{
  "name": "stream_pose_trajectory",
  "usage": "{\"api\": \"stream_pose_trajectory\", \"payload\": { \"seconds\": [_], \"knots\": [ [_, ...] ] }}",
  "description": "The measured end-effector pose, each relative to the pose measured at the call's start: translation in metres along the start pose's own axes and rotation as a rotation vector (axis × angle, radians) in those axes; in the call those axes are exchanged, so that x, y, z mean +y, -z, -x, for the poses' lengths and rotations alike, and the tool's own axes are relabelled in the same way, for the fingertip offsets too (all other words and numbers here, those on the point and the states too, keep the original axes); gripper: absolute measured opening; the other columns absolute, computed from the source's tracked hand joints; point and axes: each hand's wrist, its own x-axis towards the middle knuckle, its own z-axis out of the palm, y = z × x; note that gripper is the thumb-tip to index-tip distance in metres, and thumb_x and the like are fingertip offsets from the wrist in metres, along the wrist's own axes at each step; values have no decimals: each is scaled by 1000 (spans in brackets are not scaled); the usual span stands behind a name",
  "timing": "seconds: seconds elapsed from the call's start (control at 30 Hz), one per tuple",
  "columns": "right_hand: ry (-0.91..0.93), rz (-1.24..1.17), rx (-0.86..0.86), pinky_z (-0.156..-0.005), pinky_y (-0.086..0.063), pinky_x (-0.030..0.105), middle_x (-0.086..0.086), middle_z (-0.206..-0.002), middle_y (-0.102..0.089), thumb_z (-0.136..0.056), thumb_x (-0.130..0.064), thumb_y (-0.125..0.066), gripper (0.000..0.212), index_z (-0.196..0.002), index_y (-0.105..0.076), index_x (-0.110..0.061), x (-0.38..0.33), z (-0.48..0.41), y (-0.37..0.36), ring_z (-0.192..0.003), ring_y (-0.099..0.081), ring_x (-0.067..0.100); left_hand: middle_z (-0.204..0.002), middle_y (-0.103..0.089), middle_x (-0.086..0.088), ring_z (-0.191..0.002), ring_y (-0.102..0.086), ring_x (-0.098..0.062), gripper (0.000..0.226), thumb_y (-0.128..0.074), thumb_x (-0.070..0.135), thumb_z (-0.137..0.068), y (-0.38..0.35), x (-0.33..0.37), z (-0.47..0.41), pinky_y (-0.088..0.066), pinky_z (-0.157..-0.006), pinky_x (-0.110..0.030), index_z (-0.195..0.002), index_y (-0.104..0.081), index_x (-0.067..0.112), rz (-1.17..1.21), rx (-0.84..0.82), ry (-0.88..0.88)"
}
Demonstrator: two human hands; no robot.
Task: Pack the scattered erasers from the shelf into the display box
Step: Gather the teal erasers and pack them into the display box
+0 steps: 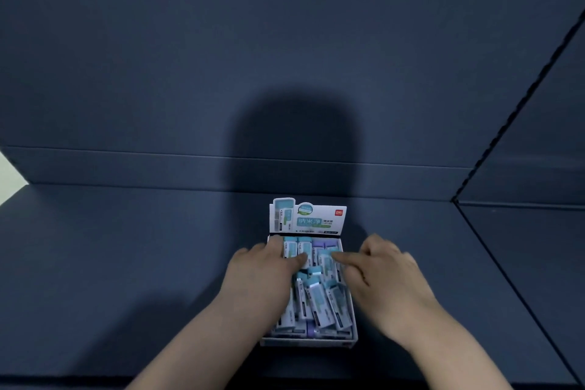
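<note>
Both hands are in the display box (354, 334) on the dark blue-grey shelf (126, 247). It's a white cardboard tray with an upright printed header card (308, 218) at the back, teal and white with a small red logo in one corner. Inside lie the erasers (319, 301): white paper sleeves with teal ends, a couple purple, the back row neat and upright, the front ones tipped and overlapping. The left hand (266, 266) lies over the box's left side, fingers loosely spread, thumb pressing on an eraser in the back row. The right hand (384, 272) reaches in from the right, fingers curled, forefinger extended and touching a teal-ended eraser (327, 258). A head-shaped shadow (294, 149) covers the back panel.
</note>
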Motion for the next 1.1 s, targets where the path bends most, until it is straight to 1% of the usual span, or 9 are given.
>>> {"api": "stream_pose_trajectory", "payload": {
  "seconds": [0.17,0.3,0.43,0.53,0.63,0.73,0.87,0.97,1.1],
  "knots": [
    [42,59,-80,-98,-31,33,-6,-105,-39,-95,-37,-24,42,-130,-46,-42,-6,-7,-6,-110,-38,14,-124,-37,0,-104,-48,-20,78,-42,7,-87,2,2,8,-32,-78,-27,-148,-4,36,13,52,19],
    [47,99,-89,-96,-31,35,-4,-109,-41,-96,-37,-25,42,-128,-51,-38,-7,-16,-9,-112,-37,16,-124,-38,2,-106,-47,-18,74,-42,10,-88,4,-2,14,-30,-76,-27,-148,-8,35,2,66,67],
    [63,86,-98,-96,-32,36,-2,-114,-41,-96,-36,-23,44,-135,-41,-41,-7,-25,-13,-114,-37,18,-124,-37,2,-107,-48,-18,73,-44,14,-89,3,-3,17,-28,-75,-27,-149,-8,34,-12,53,90],
    [66,38,-92,-97,-32,35,-3,-109,-39,-96,-36,-23,43,-135,-41,-42,-7,-29,-15,-114,-37,17,-125,-37,1,-107,-48,-18,71,-44,16,-90,2,-4,19,-28,-75,-28,-149,-8,34,-9,43,90],
    [48,6,-16,-97,-34,33,-5,-104,-39,-97,-35,-26,42,-136,-39,-42,0,-27,-14,-113,-40,16,-124,-38,2,-103,-49,-18,70,-42,14,-90,0,-7,19,-28,-73,-27,-148,-10,34,-9,59,94],
    [17,-53,33,-93,-38,29,-7,-100,-41,-95,-39,-36,41,-136,-39,-44,13,-23,-12,-109,-44,15,-125,-38,2,-103,-49,-17,72,-42,11,-88,1,-9,17,-28,-73,-26,-149,-10,32,-10,68,102],
    [42,-105,-134,-101,-36,27,-8,-103,-39,-84,-42,-58,57,-137,-36,-45,29,-25,-9,-115,-41,13,-125,-38,2,-103,-49,-18,74,-43,9,-87,3,-9,14,-28,-74,-26,-149,-10,30,0,79,103],
    [70,-133,-218,-101,-35,27,-7,-104,-37,-79,-38,-64,66,-138,-35,-42,30,-32,-9,-117,-38,13,-125,-38,2,-103,-50,-18,73,-42,9,-87,4,-10,13,-28,-74,-26,-149,-9,30,-7,86,92],
    [62,-155,-238,-100,-37,28,-7,-105,-38,-72,-36,-69,66,-132,-42,-41,29,-40,-12,-116,-39,12,-125,-38,2,-101,-50,-17,72,-42,9,-88,3,-11,12,-29,-72,-26,-149,-9,30,-9,92,83]
  ]
}}
